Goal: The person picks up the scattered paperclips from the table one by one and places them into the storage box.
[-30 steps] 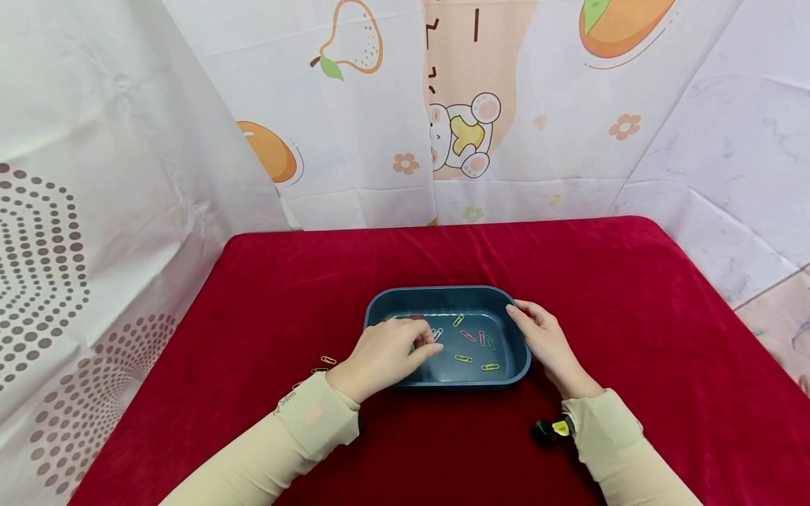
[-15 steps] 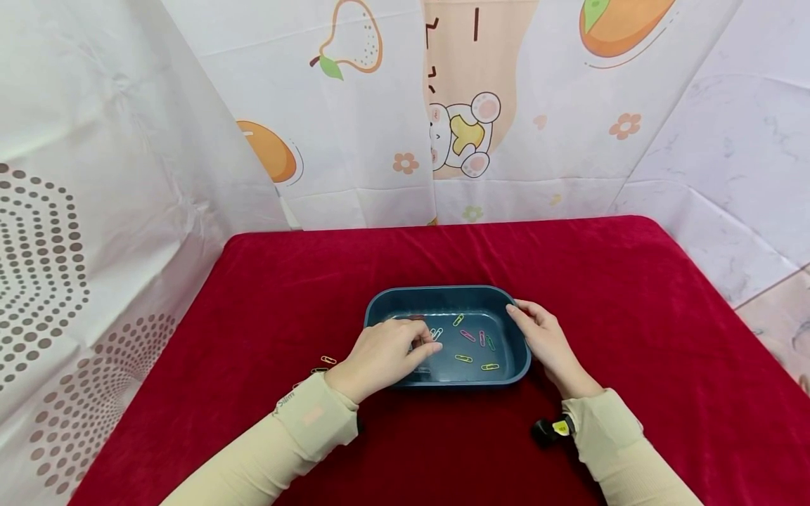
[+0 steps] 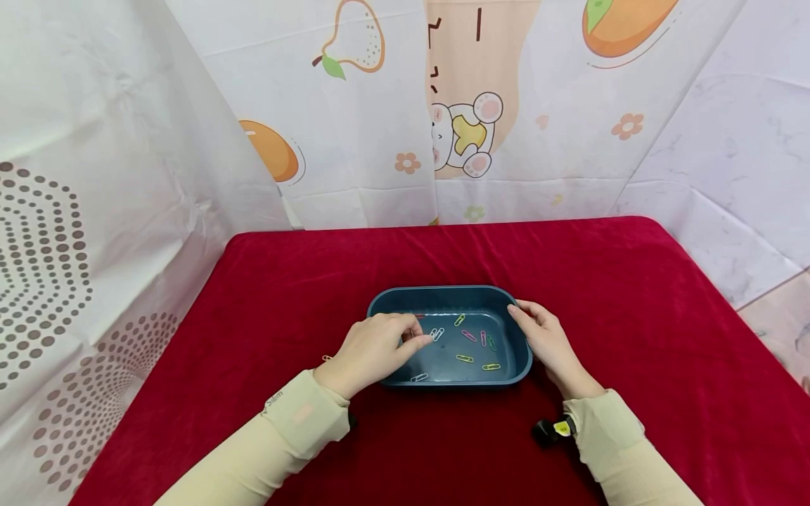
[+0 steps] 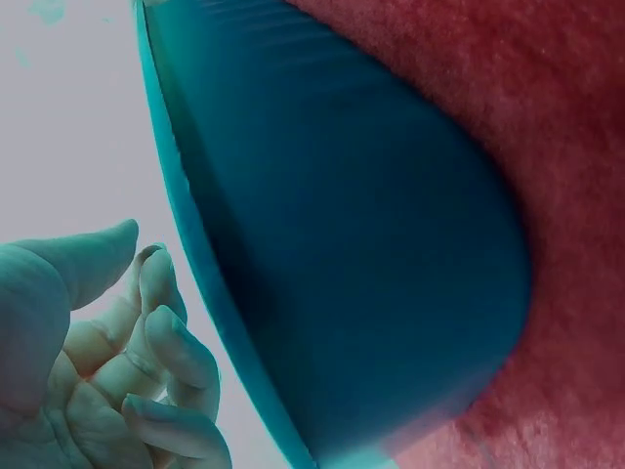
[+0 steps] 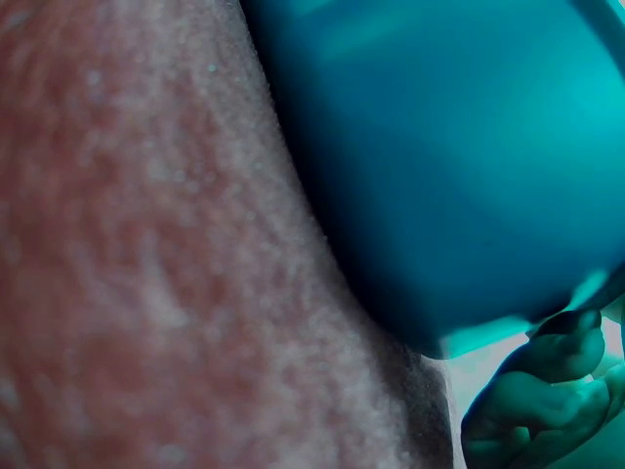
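Note:
A dark blue rectangular tray (image 3: 443, 385) sits on the red cloth. In it lie several paper clips, among them a yellow clip (image 3: 465, 358), a green clip (image 3: 491, 343) and a white clip (image 3: 419, 377) near the front wall. My left hand (image 3: 375, 350) hovers over the tray's left side, its fingers loosely bent. In the left wrist view the thumb (image 4: 103, 262) stands apart from the fingers, nothing seen between them. On the right, my right hand (image 3: 547, 341) grips the tray's rim, thumb on top; its curled fingers (image 5: 547, 391) show beneath in the right wrist view.
Left of the tray, a yellow paper clip (image 3: 327, 358) on the cloth peeks out beside my left wrist. The red cloth (image 3: 607, 281) covers the table up to its far edge, where a white printed curtain (image 3: 354, 140) hangs.
A white paper clip now rests near the tray's front wall; half a second ago it was a faint shape there. My left hand has shifted slightly left. The right hand stays put.

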Demonstrator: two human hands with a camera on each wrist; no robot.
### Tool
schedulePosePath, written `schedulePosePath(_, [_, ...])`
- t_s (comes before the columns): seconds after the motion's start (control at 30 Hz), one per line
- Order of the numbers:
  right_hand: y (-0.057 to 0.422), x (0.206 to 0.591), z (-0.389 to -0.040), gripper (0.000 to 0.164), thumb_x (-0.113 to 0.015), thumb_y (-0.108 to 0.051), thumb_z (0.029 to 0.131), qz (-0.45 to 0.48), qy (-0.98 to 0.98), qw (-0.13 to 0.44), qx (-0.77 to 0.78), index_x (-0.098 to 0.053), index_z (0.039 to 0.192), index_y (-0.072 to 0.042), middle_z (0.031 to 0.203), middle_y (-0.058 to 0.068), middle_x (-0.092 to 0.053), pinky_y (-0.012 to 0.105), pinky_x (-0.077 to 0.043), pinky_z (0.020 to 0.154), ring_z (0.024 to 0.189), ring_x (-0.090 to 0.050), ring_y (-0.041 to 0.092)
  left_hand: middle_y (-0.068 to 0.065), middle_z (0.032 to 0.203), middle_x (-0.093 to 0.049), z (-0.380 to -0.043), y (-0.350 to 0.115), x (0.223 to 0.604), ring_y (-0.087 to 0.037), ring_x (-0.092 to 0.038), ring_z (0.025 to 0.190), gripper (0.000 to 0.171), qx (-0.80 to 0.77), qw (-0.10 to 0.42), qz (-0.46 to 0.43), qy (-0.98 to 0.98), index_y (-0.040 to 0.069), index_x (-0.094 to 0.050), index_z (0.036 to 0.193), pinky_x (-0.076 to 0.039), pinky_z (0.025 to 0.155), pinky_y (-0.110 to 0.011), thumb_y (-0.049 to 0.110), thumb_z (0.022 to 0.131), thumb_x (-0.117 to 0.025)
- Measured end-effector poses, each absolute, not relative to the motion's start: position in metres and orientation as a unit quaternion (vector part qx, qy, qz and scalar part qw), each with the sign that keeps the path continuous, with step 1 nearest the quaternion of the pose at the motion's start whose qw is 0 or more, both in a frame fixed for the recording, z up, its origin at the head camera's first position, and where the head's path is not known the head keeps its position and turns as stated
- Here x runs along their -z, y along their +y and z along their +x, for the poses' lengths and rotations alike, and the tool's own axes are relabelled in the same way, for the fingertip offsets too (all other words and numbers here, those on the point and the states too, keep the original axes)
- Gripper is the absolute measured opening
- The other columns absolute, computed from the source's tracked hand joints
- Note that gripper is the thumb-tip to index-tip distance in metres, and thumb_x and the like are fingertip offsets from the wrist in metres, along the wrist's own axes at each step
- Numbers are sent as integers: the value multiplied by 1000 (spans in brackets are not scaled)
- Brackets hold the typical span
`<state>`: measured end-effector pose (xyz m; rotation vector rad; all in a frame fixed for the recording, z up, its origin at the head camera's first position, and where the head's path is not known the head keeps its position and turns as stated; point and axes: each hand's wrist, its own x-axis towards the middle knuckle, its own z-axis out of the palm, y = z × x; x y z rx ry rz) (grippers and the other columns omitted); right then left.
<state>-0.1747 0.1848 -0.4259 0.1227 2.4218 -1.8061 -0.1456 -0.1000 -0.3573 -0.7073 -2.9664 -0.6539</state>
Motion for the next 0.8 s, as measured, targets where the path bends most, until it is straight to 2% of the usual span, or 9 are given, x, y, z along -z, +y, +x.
schedulePosePath(0.1, [185, 425, -175, 54, -48, -38, 103, 41, 801, 60, 595, -47, 141, 0, 126, 25, -62, 20, -53, 76, 85, -64, 6, 14, 80, -68, -146, -103, 355, -2, -47, 56, 19, 212, 11, -222, -952, 25, -68, 81, -39, 48, -20, 40, 93, -67])
schedulePosePath(0.23, [185, 425, -174, 53, -49, -38, 104, 41, 800, 59, 596, -47, 141, 0, 126, 25, -62, 20, -54, 76, 84, -64, 5, 18, 68, -59, -147, -108, 352, -2, -47, 56, 17, 215, 11, -212, -953, 24, -69, 84, -40, 49, -21, 39, 93, -67])
schedulePosePath(0.4, [185, 425, -175, 53, -49, -38, 103, 41, 799, 59, 597, -47, 141, -1, 124, 24, -63, 21, -54, 76, 84, -64, 5, 18, 64, -56, -148, -117, 347, -3, -47, 56, 17, 209, 12, -202, -957, 24, -68, 83, -41, 49, -22, 37, 93, -68])
schedulePosePath(0.8, [185, 426, -175, 54, -48, -39, 104, 42, 800, 62, 595, -46, 142, -1, 128, 26, -61, 20, -53, 77, 85, -64, 5, 14, 72, -62, -149, -145, 339, -7, -50, 59, 14, 205, 4, -159, -966, 22, -69, 89, -44, 53, -25, 36, 92, -69])
